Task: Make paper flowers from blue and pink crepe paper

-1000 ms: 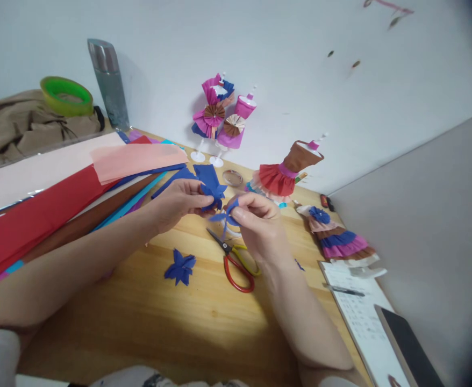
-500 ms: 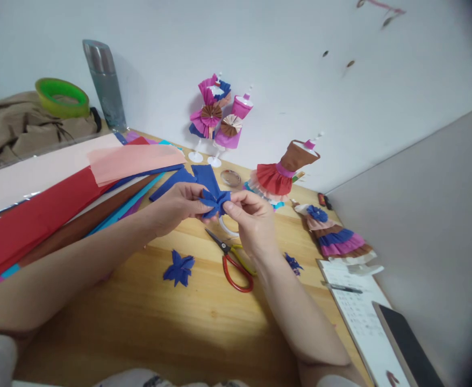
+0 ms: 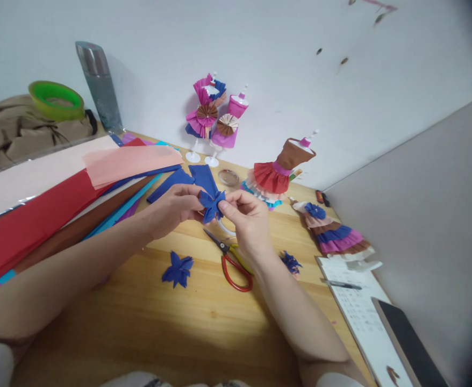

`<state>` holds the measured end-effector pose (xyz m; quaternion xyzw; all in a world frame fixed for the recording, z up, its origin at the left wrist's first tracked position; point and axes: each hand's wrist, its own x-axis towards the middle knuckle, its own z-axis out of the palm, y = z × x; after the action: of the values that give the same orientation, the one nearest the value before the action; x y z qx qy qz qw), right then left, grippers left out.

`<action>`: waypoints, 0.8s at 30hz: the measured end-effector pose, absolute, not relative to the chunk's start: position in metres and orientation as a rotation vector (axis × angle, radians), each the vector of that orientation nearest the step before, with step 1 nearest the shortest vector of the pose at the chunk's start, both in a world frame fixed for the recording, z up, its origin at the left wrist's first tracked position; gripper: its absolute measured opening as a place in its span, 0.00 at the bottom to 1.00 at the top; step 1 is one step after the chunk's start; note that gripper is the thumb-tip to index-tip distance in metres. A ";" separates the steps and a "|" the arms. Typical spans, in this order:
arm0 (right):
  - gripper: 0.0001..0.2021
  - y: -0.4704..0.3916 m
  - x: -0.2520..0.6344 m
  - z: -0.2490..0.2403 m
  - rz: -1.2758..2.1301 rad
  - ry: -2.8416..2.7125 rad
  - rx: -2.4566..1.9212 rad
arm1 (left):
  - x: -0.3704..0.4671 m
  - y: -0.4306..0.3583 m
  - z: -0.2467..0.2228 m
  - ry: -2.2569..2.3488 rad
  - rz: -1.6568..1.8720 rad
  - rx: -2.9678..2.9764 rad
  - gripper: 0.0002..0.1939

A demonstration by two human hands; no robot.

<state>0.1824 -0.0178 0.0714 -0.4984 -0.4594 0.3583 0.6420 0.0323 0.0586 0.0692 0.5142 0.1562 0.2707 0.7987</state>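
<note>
Both hands hold a blue crepe paper flower [image 3: 212,206] above the middle of the table. My left hand [image 3: 181,204] is closed, pinching the flower's left side. With thumb and fingers, my right hand [image 3: 249,217] grips a petal on its right side. Below lie scissors [image 3: 236,271] with one red and one yellow handle, blades open. A second blue paper flower [image 3: 178,269] rests on the table to their left. Past my right forearm is a small frilled dark blue paper piece [image 3: 290,262]. A white ring [image 3: 225,228] shows partly behind the hands.
Coloured paper strips [image 3: 50,215] cover the left side, with a bottle [image 3: 99,86] and a green tape roll [image 3: 56,101] behind. Mini dress forms [image 3: 286,166] in paper dresses stand along the wall. At right are a paper dress [image 3: 335,231], notebook [image 3: 352,306], pen and dark tablet-like slab [image 3: 409,338].
The flower has turned in my fingers so its petals now spread more toward me. My right thumb has shifted slightly along it. The whole view has slid a little to the left.
</note>
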 end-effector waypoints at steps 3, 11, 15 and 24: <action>0.07 -0.018 0.181 0.071 0.855 -1.045 -1.121 | 0.033 0.058 0.068 0.347 0.590 1.092 0.05; 0.09 -0.016 0.183 0.068 0.868 -1.010 -1.099 | 0.035 0.057 0.066 0.371 0.596 1.190 0.05; 0.09 -0.016 0.183 0.068 0.881 -0.995 -1.088 | 0.035 0.056 0.066 0.368 0.621 1.217 0.04; 0.08 -0.015 0.183 0.065 0.842 -1.010 -1.114 | 0.036 0.056 0.060 0.402 0.659 1.151 0.11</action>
<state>0.1833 -0.0152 0.0646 -0.4907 -0.4447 0.3709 0.6510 0.0364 0.0564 0.0595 0.5305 0.1855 0.3035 0.7694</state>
